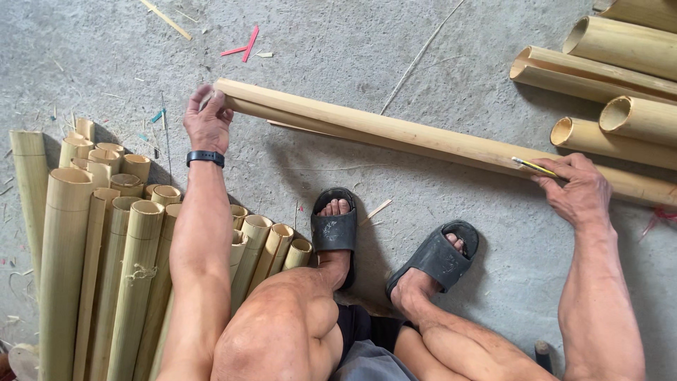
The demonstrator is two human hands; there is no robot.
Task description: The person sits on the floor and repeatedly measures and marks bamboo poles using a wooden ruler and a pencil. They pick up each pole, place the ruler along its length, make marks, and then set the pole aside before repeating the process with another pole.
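Note:
A long pale bamboo pole [395,130] lies slantwise across the concrete floor in front of me. My left hand [207,120] grips its left end, with a black band on that wrist. My right hand [580,189] rests on the pole farther right and holds a yellow pencil [534,166] with its tip against the bamboo. A thin bamboo strip [293,127] lies against the underside of the pole.
A bundle of cut bamboo tubes [120,247] lies at the lower left beside my left arm. More bamboo tubes [613,77] are stacked at the upper right. My feet in black sandals [335,229] rest below the pole. Red scraps [243,46] lie on the floor above.

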